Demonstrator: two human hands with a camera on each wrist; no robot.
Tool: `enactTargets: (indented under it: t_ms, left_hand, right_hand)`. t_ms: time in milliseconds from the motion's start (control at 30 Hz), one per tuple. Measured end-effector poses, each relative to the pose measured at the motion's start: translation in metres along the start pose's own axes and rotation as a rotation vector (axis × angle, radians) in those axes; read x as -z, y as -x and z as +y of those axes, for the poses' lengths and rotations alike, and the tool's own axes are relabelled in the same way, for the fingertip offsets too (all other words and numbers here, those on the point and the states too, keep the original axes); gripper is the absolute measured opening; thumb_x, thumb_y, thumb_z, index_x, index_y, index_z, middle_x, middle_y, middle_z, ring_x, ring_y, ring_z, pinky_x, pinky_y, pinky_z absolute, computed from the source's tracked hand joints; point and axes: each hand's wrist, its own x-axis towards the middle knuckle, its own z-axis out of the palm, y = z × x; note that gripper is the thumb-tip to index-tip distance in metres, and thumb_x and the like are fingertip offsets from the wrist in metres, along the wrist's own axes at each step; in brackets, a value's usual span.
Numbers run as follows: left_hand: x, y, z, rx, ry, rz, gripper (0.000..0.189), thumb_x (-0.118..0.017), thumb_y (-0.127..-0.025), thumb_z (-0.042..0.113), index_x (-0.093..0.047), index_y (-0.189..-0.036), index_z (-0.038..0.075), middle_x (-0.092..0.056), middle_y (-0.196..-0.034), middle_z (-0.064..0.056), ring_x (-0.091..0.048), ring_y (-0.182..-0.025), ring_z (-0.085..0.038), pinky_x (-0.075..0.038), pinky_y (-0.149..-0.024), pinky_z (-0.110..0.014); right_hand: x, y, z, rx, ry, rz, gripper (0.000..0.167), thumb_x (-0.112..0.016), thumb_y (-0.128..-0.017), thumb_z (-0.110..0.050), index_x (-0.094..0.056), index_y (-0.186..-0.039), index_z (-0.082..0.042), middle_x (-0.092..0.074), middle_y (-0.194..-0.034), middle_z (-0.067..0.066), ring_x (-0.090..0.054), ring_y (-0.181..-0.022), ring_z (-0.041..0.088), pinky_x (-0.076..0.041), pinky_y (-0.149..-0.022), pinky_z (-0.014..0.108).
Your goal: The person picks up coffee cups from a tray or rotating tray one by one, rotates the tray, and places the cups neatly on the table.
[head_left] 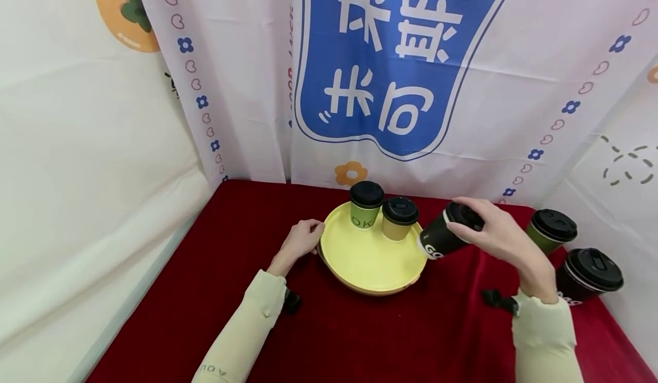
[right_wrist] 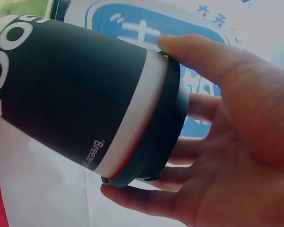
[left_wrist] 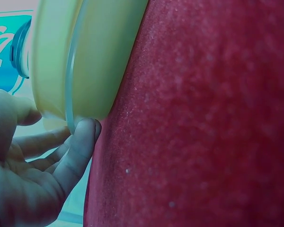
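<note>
Gripping black cup (head_left: 437, 237) by its lid (right_wrist: 165, 127) w/ R hand (head_left: 501, 233), thumb on one side, fingers curled round the other. Holding it tipped, lid end twd palm, base pointing down-left at right rim of yellow tray (head_left: 354, 263); can't tell if touching. Reading "GO" in white nr its base, from head cam. Pinching tray's left edge w/ L hand (head_left: 300, 238), thumb & fingers closed on it. Seeing tray on red cloth (head_left: 349, 337), btwn both hands. Spotting 2 upright cups on tray's far part, both w/ blk lids: green cup (head_left: 364, 213) marked "OK", then tan cup (head_left: 394, 230) just beside, to its right. Noting 2 more lidded cups at table's far right, past R hand: olive cup (head_left: 546, 237), partly hidden, & dark cup (head_left: 591, 270), nearer. Wearing pale sleeves (head_left: 244, 323). Facing white hanging cloth (head_left: 247, 86) behind table, w/ blue panel (head_left: 319, 35) & white characters.
</note>
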Motion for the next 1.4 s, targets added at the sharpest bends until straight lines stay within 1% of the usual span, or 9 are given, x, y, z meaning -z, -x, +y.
enactTargets:
  t_ms: [133, 333, 400, 633, 800, 1000, 1267, 1400]
  left_hand:
    - [-0.001, -0.001, 0.0, -0.01, 0.005, -0.012, 0.04, -0.047, -0.102, 0.039, -0.063, -0.13, 0.014, -0.066, -0.074, -0.007, -0.064, -0.06, -0.022, -0.054, -0.058, -0.031]
    - [-0.001, 0.0, 0.001, -0.013, 0.017, -0.008, 0.041, -0.047, -0.103, 0.039, -0.063, -0.13, 0.013, -0.065, -0.073, -0.008, -0.063, -0.06, -0.022, -0.053, -0.058, -0.032]
    - [-0.002, 0.0, 0.001, -0.017, 0.012, -0.008, 0.041, -0.047, -0.103, 0.039, -0.062, -0.13, 0.013, -0.065, -0.072, -0.008, -0.063, -0.059, -0.022, -0.053, -0.058, -0.032]
    - [-0.001, 0.0, 0.0, -0.006, 0.012, -0.011, 0.041, -0.047, -0.102, 0.04, -0.062, -0.13, 0.013, -0.065, -0.072, -0.008, -0.062, -0.058, -0.021, -0.053, -0.058, -0.032]
    - [-0.001, -0.001, -0.001, -0.002, 0.011, -0.008, 0.041, -0.047, -0.103, 0.04, -0.062, -0.131, 0.013, -0.065, -0.074, -0.008, -0.062, -0.059, -0.021, -0.053, -0.058, -0.032]
    - [-0.002, -0.001, -0.001, -0.01, 0.004, -0.007, 0.042, -0.047, -0.103, 0.039, -0.062, -0.131, 0.012, -0.066, -0.074, -0.008, -0.062, -0.059, -0.021, -0.053, -0.058, -0.032]
    - [0.001, 0.001, 0.0, -0.002, 0.002, 0.0, 0.041, -0.047, -0.102, 0.04, -0.062, -0.13, 0.013, -0.066, -0.075, -0.007, -0.063, -0.058, -0.021, -0.053, -0.058, -0.032]
    - [0.001, 0.001, -0.001, -0.005, 0.002, 0.0, 0.042, -0.047, -0.102, 0.04, -0.062, -0.131, 0.013, -0.066, -0.074, -0.007, -0.062, -0.058, -0.02, -0.053, -0.058, -0.032]
  right_hand:
    - [0.009, 0.008, 0.02, -0.027, 0.058, -0.012, 0.067, -0.063, -0.092, -0.05, -0.046, -0.144, -0.01, -0.05, -0.136, 0.022, -0.052, -0.114, 0.039, -0.045, -0.092, 0.062]
    - [0.015, 0.019, 0.053, -0.067, 0.104, -0.041, 0.068, -0.062, -0.093, -0.049, -0.046, -0.142, -0.007, -0.046, -0.138, 0.027, -0.046, -0.119, 0.045, -0.04, -0.093, 0.067]
    - [0.016, 0.023, 0.063, -0.079, 0.124, -0.054, 0.068, -0.062, -0.093, -0.049, -0.045, -0.142, -0.005, -0.046, -0.137, 0.03, -0.046, -0.119, 0.047, -0.039, -0.092, 0.069]
    - [0.014, 0.033, 0.094, -0.086, 0.193, -0.06, 0.066, -0.064, -0.092, -0.046, -0.049, -0.135, 0.002, -0.051, -0.127, 0.037, -0.049, -0.114, 0.051, -0.041, -0.088, 0.066]
    - [0.012, 0.039, 0.11, -0.127, 0.211, -0.073, 0.07, -0.063, -0.093, -0.047, -0.047, -0.135, 0.006, -0.046, -0.129, 0.041, -0.045, -0.115, 0.056, -0.038, -0.089, 0.069]
    - [0.011, 0.046, 0.122, -0.159, 0.244, -0.077, 0.071, -0.062, -0.092, -0.048, -0.047, -0.133, 0.009, -0.045, -0.128, 0.045, -0.042, -0.114, 0.061, -0.037, -0.088, 0.072]
    - [0.009, 0.05, 0.129, -0.185, 0.294, -0.051, 0.07, -0.064, -0.091, -0.046, -0.047, -0.13, 0.009, -0.043, -0.127, 0.048, -0.04, -0.112, 0.066, -0.036, -0.088, 0.073]
    - [0.009, 0.05, 0.13, -0.202, 0.302, -0.058, 0.071, -0.065, -0.091, -0.047, -0.047, -0.13, 0.009, -0.041, -0.127, 0.049, -0.04, -0.11, 0.068, -0.036, -0.087, 0.074]
